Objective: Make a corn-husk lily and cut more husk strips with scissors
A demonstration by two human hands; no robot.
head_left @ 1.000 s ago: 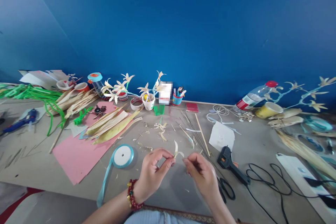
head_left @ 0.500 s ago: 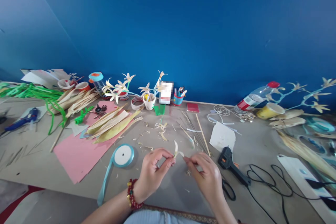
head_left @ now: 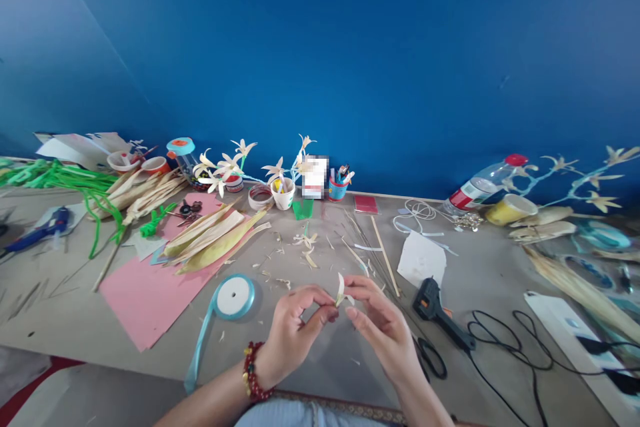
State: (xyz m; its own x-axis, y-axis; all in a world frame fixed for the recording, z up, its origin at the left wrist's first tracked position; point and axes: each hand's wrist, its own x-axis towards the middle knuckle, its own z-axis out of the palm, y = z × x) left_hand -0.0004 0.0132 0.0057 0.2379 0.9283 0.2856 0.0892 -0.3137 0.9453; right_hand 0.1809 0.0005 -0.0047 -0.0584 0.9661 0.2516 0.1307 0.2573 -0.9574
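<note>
A pale petal piece [head_left: 341, 292] is pinched between the left hand's [head_left: 334, 307] fingertips; the right hand's [head_left: 350, 297] thumb and fingers are held apart beside it.

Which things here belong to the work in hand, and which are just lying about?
In hand:
- pale petal piece, pinched by the left hand
- right hand, fingers spread close beside it

Lying about, apparently unused now:
- blue ribbon roll
- black glue gun
- scissors
- plastic bottle
</note>
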